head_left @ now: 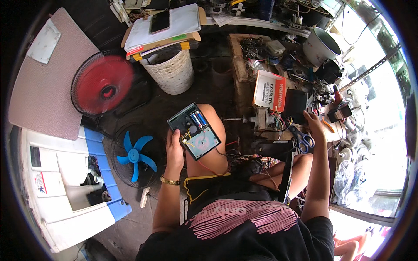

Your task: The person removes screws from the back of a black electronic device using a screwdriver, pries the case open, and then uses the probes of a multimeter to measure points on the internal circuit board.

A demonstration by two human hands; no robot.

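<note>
My left hand (174, 150) grips the side of an opened multimeter (203, 144) above my knee. Its back is off, baring blue batteries (198, 119), a greenish circuit board and thin yellow wires. A red lead and a black lead trail from it toward my lap. Over the workbench at the right, my right hand (314, 123) is closed at the lower corner of a flat black cover (296, 102). Beside that cover stands a red and white box (270, 91). Below my right hand lie scissors (302, 139) with blue-purple handles, and pliers (327, 125) with orange handles.
A small motor (262, 118) with a shaft sits at the bench's near edge. Tools, parts and a metal pot (322, 46) crowd the bench. Leftward are a red fan (102, 83), blue fan blades (136, 155) and a white basket (170, 74) with a phone (160, 21) on papers above it.
</note>
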